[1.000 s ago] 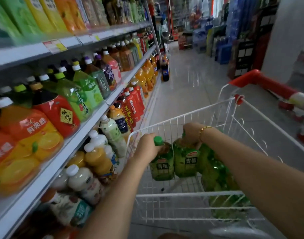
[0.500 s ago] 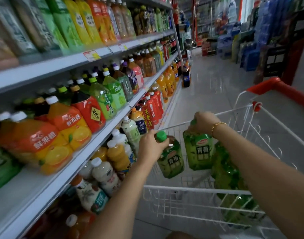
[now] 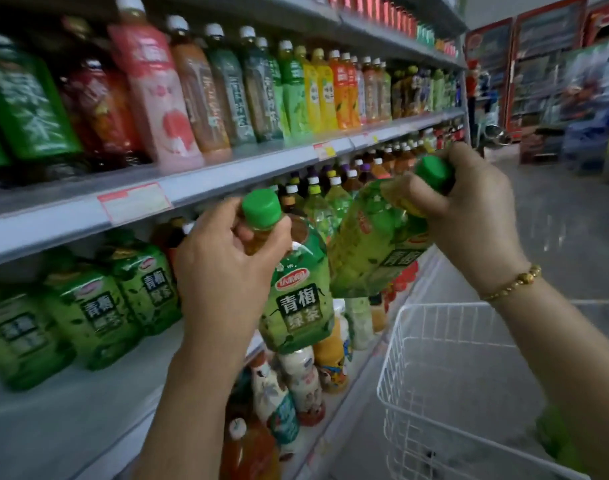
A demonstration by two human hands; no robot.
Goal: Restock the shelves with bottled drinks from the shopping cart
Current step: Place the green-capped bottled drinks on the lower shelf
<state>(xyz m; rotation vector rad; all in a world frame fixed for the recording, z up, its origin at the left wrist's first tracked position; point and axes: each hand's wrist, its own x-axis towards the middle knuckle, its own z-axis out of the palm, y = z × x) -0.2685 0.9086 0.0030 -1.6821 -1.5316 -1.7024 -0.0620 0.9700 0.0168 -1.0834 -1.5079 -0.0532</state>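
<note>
Your left hand (image 3: 223,271) is gripping one tea bottle (image 3: 301,303) by the neck, your right hand (image 3: 472,213) a tilted bottle (image 3: 372,247); both are hanging between the shelf (image 3: 71,410) of matching bottles (image 3: 92,317) and the cart (image 3: 434,327).

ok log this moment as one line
stage: at grey shelf, not yet placed | left hand: grips green-capped green plastic tea bottle by neck | right hand: grips second such bottle, tilted | white wire cart: below

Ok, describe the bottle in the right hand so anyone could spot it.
Start at the white wire cart at lower right; just above it the right hand grips a green bottle by its neck. Unlike its near-upright twin in the left hand, this one leans steeply.
</note>
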